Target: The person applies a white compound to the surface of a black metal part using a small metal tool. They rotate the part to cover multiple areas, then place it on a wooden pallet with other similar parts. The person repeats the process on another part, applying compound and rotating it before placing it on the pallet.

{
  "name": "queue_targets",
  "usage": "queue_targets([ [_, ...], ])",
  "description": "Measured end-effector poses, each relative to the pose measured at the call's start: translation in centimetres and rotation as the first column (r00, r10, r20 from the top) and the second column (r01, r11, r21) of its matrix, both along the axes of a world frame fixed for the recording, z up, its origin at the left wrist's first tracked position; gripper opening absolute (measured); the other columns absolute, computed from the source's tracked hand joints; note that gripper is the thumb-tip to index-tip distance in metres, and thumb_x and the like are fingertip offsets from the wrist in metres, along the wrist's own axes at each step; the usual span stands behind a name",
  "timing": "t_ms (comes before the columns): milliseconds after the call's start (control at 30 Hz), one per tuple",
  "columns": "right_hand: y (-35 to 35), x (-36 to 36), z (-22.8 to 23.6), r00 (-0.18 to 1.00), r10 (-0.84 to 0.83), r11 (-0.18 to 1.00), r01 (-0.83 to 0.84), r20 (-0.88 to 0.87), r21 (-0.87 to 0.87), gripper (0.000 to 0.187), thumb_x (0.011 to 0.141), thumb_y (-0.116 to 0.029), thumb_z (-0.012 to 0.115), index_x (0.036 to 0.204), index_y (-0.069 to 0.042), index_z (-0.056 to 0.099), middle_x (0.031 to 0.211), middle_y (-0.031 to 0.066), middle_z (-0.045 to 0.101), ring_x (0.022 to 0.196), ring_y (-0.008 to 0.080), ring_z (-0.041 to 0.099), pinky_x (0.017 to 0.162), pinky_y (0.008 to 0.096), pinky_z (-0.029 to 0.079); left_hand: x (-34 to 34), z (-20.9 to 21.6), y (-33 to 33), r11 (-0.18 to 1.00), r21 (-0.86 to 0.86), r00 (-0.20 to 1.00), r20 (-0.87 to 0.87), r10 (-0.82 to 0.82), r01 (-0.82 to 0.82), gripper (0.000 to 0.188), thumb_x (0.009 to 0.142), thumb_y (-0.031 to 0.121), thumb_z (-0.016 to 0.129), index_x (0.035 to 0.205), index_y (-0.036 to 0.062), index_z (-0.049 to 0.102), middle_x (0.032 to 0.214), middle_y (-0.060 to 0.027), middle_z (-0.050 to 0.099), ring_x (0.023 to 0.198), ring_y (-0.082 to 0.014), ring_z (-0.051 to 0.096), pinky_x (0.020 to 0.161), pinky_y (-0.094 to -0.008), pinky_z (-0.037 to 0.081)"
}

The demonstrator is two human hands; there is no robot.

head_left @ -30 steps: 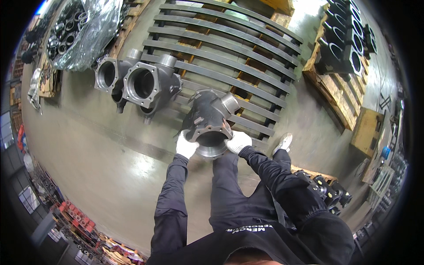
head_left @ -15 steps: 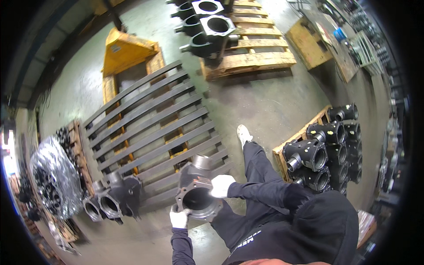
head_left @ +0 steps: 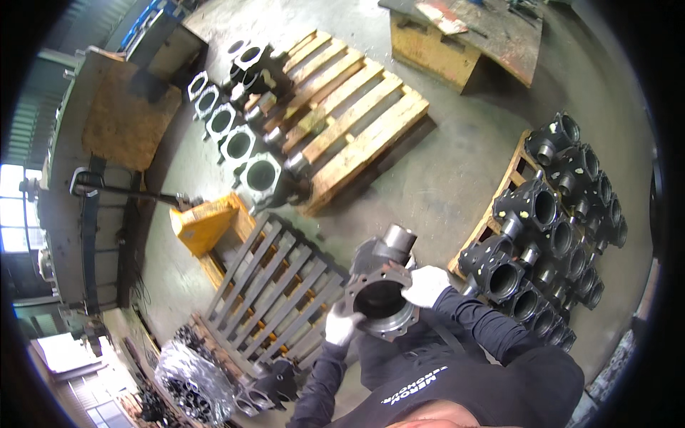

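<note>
Dark metal housing (head_left: 380, 294): round open bore, bolt-holed flange, grey spigot

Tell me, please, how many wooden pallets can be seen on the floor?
2 clear: a part-empty one at top centre with castings along its left, and one on the right under black housings. Others may hide under the grey grate.

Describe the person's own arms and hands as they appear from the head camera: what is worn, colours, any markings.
Both forearms wear long dark, near-black sleeves that crease at the elbows. The left hand and the right hand each wear a plain white work glove covering the fingers and wrist, with no visible pattern. The sleeves belong to a dark top with light lettering across the chest. No watch, strap or cable shows on either arm.
</note>
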State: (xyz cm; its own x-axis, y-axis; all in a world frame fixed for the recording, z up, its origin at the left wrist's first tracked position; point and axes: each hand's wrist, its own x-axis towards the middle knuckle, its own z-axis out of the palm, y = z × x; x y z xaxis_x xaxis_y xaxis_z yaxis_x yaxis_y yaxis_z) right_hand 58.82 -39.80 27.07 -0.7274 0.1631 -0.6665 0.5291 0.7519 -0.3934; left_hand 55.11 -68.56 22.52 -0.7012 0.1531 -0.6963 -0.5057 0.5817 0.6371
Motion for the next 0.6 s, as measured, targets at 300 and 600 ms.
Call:
queue_targets([
  [300,19.6,-17.1,3.9,0.972,-0.082,0.984,0.114,-0.219,0.137,0.046,0.079,-0.047,0.064,0.087,-0.003,0.077,0.084,0.0226,0.073,0.085,0.0391,0.073,0.080,0.0475,0.058,-24.9,2.9,22.0,0.950,0.155,0.951,-0.198,-0.237,0.269,0.073,0.074,0.019,0.082,0.131,-0.0152,0.052,0.119,-0.0258,0.067,0.104,-0.0292,0.068,0.088,-0.0360,0.056],
  [600,38.2,-37.0,-13.9,0.976,-0.192,0.978,0.198,-0.107,0.057,0.047,0.081,-0.048,0.063,0.095,-0.006,0.078,0.093,0.0225,0.073,0.091,0.0410,0.071,0.084,0.0486,0.057,-48.4,-12.5,42.8,0.945,0.051,0.947,-0.015,-0.322,0.322,0.076,0.070,0.016,0.080,0.136,-0.0124,0.052,0.127,-0.0263,0.066,0.115,-0.0311,0.065,0.099,-0.0366,0.052],
])
